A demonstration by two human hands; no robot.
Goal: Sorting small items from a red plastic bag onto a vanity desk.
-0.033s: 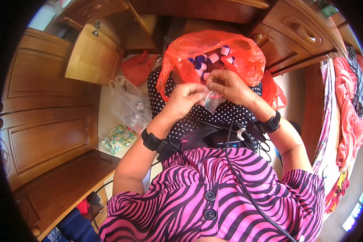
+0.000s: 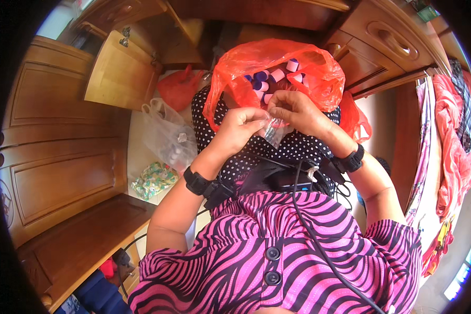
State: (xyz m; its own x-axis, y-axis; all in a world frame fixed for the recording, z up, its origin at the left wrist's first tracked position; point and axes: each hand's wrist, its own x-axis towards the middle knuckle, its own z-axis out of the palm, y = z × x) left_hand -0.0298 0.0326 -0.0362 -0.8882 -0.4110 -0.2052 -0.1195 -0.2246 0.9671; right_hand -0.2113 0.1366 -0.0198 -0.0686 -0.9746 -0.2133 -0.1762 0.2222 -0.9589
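Between my fingertips, over my lap, hangs a small clear plastic bag. My left hand pinches its upper edge from the left, thumb against forefinger. From the right, my right hand pinches the same edge, its fingers curled close to the left ones. What lies inside the small bag is too small to make out. Just beyond my hands, a red plastic bag rests open on my knees. Several small pink cylinders with dark blue ends lie loose in it.
A white translucent plastic bag and a green-yellow patterned packet lie on the floor at left. An open wooden cabinet door juts out at far left. Clothes hang at right. A black cable runs down my front.
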